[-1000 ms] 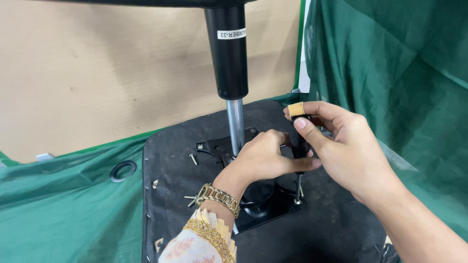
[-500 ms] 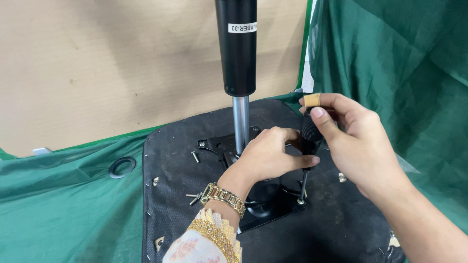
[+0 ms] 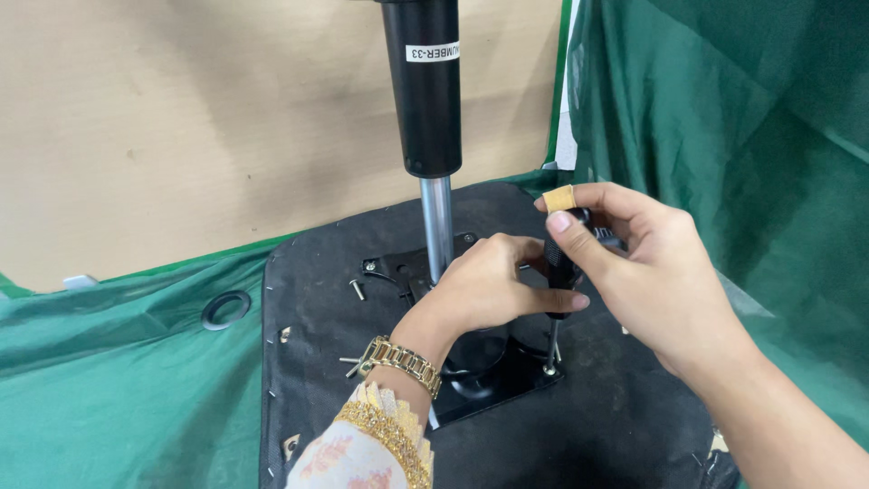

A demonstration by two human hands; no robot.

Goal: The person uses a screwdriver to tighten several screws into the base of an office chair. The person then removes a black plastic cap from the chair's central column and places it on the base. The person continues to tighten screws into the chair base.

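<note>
Both hands, left (image 3: 493,290) and right (image 3: 647,272), grip closed around a black screwdriver (image 3: 561,272), its tip seemingly on a screw (image 3: 549,369) in the black plate (image 3: 493,389), over green cloth (image 3: 118,380).

Both hands (image 3: 579,276) grip screwdriver (image 3: 559,272), seemingly on screw.

Two hands (image 3: 489,290), one screwdriver (image 3: 559,272), one gas cylinder (image 3: 425,91), one loose screw (image 3: 357,290), one wristwatch (image 3: 400,360).

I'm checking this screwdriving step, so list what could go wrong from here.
1. The screwdriver stands on a screw in the black metal plate; held high by both hands, its tip might slip off.
2. The loose screw on the black seat underside could roll away.
</note>
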